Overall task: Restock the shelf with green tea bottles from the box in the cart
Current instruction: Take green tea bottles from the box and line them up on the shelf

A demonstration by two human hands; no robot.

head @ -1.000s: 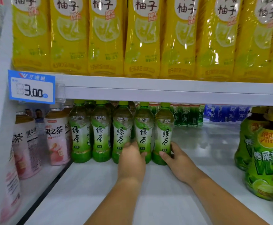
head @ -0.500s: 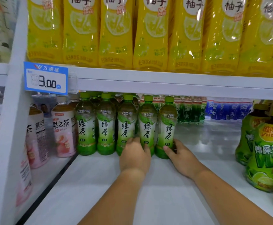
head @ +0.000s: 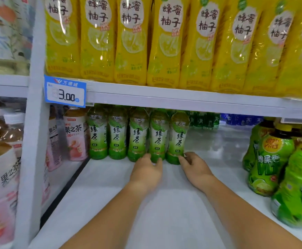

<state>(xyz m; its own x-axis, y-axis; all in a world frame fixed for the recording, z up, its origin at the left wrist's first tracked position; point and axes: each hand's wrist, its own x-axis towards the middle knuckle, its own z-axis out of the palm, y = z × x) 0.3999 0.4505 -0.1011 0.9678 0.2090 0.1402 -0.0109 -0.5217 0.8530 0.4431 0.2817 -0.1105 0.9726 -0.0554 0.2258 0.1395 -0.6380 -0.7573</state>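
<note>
Five green tea bottles [head: 137, 133] stand in a front row on the white lower shelf [head: 164, 212], with more of them behind. My left hand [head: 146, 170] lies on the shelf, back up. Its fingertips touch the bases of the third and fourth bottle [head: 158, 137]. My right hand [head: 197, 168] is to the right with fingers spread, its fingertips against the base of the rightmost bottle [head: 179, 137]. Neither hand wraps around a bottle. The box and the cart are out of view.
Yellow pomelo drink bottles [head: 164, 42] fill the upper shelf, with a blue 3.00 price tag [head: 65, 91] on its edge. Pink fruit tea bottles [head: 74, 137] stand left, beside a white upright post [head: 33, 141]. Bright green lime drink bottles [head: 270, 162] stand at the right.
Both hands have slipped down from around the bottle bases to fingertip contact. The bottle row sits a little farther back, and my view has shifted to the left.
</note>
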